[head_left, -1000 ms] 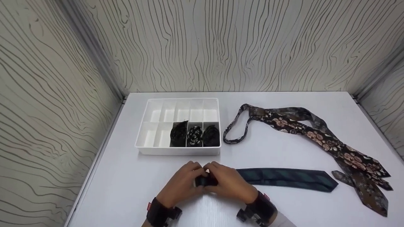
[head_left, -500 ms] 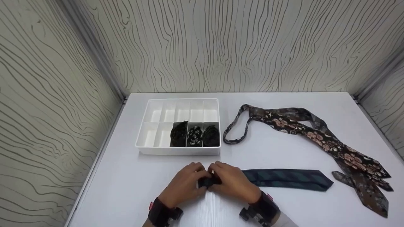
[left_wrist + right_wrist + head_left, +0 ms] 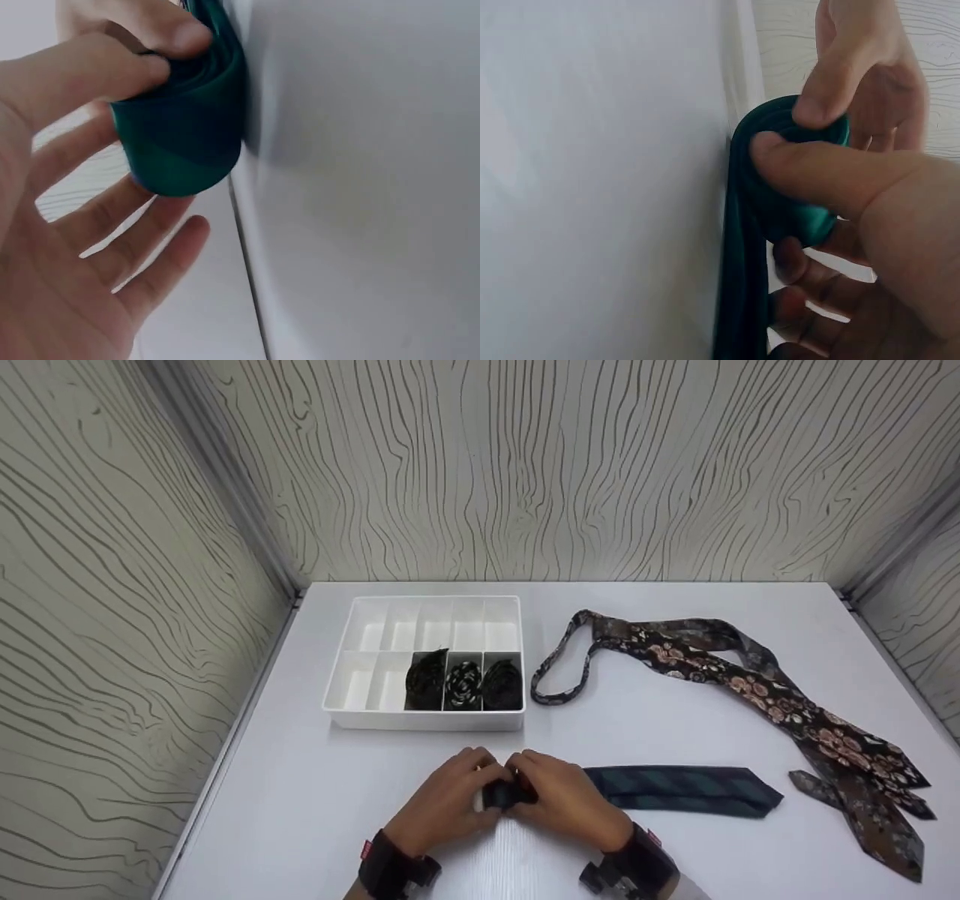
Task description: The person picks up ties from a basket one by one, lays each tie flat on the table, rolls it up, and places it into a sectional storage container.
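A dark green and navy striped necktie [image 3: 682,790] lies on the table, its left end wound into a roll [image 3: 180,135] between my two hands. My left hand [image 3: 450,795] pinches the roll from the left with thumb and fingers. From the other side my right hand [image 3: 566,799] grips it, the thumb [image 3: 802,169] pressed on the coiled edge. In the right wrist view the unrolled strip [image 3: 742,300] runs down from the coil along the table. The pointed tie end lies flat to the right.
Behind the hands stands a white divided box [image 3: 427,720]; three dark rolled ties [image 3: 463,686] fill its front right compartments. Floral neckties [image 3: 750,686] stretch across the right side of the table. Wood-patterned panels [image 3: 517,472] wall the table at back and sides.
Both hands have shifted slightly right with the roll. The flat part of the green tie has grown shorter, its pointed end drawn left. The box and floral ties stay put.
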The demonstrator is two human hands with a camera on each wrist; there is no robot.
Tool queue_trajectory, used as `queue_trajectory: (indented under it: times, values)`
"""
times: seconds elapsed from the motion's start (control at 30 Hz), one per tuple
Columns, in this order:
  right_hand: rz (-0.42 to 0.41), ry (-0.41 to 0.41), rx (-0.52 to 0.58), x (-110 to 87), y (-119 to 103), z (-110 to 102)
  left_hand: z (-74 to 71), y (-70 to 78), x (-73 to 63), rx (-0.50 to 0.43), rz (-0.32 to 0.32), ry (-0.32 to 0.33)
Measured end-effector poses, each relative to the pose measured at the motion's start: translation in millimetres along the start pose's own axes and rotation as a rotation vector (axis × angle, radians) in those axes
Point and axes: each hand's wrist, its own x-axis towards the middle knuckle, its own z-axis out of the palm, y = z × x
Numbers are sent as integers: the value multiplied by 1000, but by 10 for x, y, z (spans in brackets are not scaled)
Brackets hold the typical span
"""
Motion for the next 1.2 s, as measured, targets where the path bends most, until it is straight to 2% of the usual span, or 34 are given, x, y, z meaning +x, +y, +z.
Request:
queue_trajectory:
  times: [0.2, 0.4, 0.6, 0.83, 0.97, 1.2]
  values:
    - [2, 2, -36, -30, 2, -25, 12, 12, 28, 54, 53, 53]
    - [2, -1, -55, -55, 12, -44, 45, 35, 42, 67, 50, 37]
    - [-6, -6, -47, -84, 36, -59, 51, 67, 37, -14, 22, 14]
    - [-3, -16, -49, -110, 37, -78, 63, 74, 50, 2, 57, 23]
    - [15, -31, 3, -152, 37, -89, 85, 94, 57, 0, 76, 13]
    - [20, -12, 62, -242, 89, -85, 64, 129, 61, -40, 18, -24]
